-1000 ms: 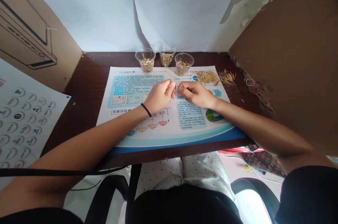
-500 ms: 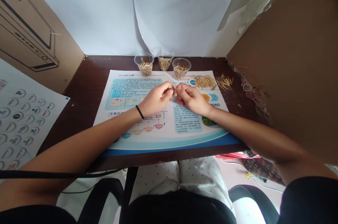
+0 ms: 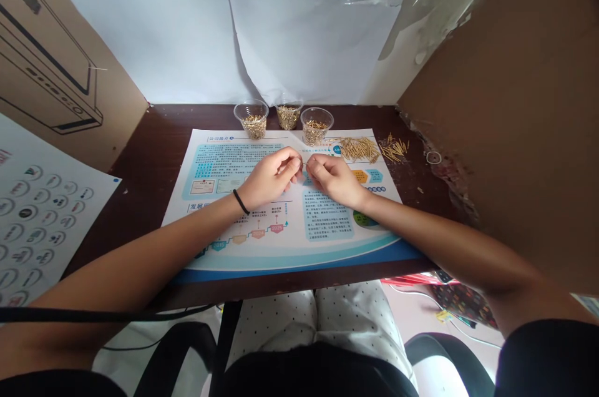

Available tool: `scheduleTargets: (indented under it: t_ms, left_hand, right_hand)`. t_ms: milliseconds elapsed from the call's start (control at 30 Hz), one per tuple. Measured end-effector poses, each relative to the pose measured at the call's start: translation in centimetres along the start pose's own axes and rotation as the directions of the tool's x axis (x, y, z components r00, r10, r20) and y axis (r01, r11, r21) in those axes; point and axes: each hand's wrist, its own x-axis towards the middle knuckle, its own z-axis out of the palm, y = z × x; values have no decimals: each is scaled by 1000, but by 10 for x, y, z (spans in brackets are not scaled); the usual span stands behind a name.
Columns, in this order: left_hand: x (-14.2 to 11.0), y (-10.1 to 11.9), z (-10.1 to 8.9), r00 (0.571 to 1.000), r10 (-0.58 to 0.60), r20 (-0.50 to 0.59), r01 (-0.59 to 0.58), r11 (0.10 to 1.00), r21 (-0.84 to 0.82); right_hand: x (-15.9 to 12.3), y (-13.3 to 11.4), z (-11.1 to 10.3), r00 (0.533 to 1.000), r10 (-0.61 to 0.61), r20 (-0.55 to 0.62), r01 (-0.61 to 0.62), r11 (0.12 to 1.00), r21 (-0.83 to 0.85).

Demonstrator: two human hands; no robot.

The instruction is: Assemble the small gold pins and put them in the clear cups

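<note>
My left hand (image 3: 276,177) and my right hand (image 3: 334,178) meet over the printed sheet (image 3: 262,253), fingertips almost touching. Each is closed in a pinch. Between the fingertips shows a thin gold-coloured pin (image 3: 304,164), mostly hidden by the fingers. Beyond the hands stand three clear plastic cups, the left cup (image 3: 251,111), the middle cup (image 3: 288,111) and the right cup (image 3: 317,119), each partly filled with small gold metal pieces. Right of the cups lies a pile of long gold pins (image 3: 359,150), with a smaller group of gold pins (image 3: 395,148) beside it.
A cardboard box (image 3: 60,60) stands at the left and a brown cardboard panel (image 3: 515,122) at the right. White paper (image 3: 313,41) covers the back. A sheet with round logos (image 3: 70,197) lies at the left. A black cable (image 3: 93,314) crosses low at the left.
The fingertips have drawn slightly apart, showing the thin pin between them. The view has shifted a little, and the cups and piles appear unchanged.
</note>
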Motion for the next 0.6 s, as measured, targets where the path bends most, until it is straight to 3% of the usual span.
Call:
scheduleTargets:
  t_ms: [200, 600]
  left_hand:
    - [0, 5, 1, 999, -37, -12, 37, 999, -26]
    - [-1, 3, 0, 999, 34, 4, -35, 998, 48]
  right_hand:
    - [0, -1, -1, 1000, -10, -2, 10, 1000, -15]
    - [-2, -1, -1, 1000, -10, 3, 10, 1000, -1]
